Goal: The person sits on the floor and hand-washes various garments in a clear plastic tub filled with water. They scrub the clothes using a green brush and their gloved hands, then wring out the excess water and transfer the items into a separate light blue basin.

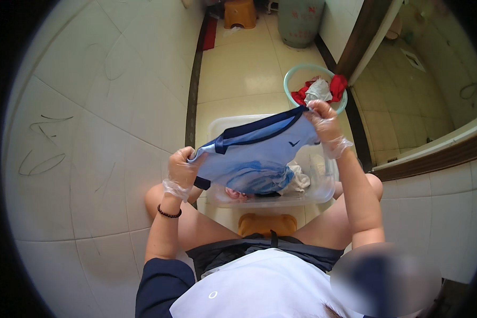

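Observation:
Stretched between my two hands is a light blue shirt with dark navy trim at its collar. My left hand, in a clear plastic glove, is closed on one shoulder of it. Higher up and to the right, my right hand, gloved the same way, pinches the other end. The shirt's lower part hangs down into a clear plastic tub between my knees. Inside the tub lie a white cloth and a pink cloth, both partly hidden by the shirt.
A pale green basin with red and white clothes stands beyond the tub, right of centre. Farther off are an orange stool and a grey-green gas cylinder. Tiled walls rise on the left, and a door frame on the right.

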Demonstrator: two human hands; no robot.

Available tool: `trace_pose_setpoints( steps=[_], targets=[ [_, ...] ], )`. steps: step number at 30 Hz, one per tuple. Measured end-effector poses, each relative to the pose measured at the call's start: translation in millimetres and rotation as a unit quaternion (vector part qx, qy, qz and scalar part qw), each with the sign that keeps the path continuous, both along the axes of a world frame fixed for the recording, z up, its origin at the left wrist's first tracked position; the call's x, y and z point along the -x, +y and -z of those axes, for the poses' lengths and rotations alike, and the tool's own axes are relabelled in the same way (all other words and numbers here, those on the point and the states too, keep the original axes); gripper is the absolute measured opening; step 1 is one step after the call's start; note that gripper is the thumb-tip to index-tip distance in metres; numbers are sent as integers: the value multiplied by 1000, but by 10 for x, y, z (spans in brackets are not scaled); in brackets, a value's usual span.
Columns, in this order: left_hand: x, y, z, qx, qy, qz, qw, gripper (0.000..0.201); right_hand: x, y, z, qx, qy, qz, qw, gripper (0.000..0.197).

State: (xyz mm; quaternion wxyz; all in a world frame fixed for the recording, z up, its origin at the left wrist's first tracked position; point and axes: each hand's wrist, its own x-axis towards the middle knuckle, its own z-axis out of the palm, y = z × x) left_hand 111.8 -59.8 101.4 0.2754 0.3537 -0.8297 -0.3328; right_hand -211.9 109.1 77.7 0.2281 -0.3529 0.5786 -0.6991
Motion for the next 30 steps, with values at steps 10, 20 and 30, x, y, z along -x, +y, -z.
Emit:
trace_pose_setpoints(
  steps=[10,20,30],
  targets=[
    [274,283,-1200,232,286,-56,928,37,30,126,-1726,182,135,23,974,21],
    [315,284,-1441,54,380,-102,918,25,-98,260,-1983,228,132,35,964,23],
    [432,289,-1415,-27,409,-72,909,36,10,276,-1805,232,77,-16,970,22]
  ],
)
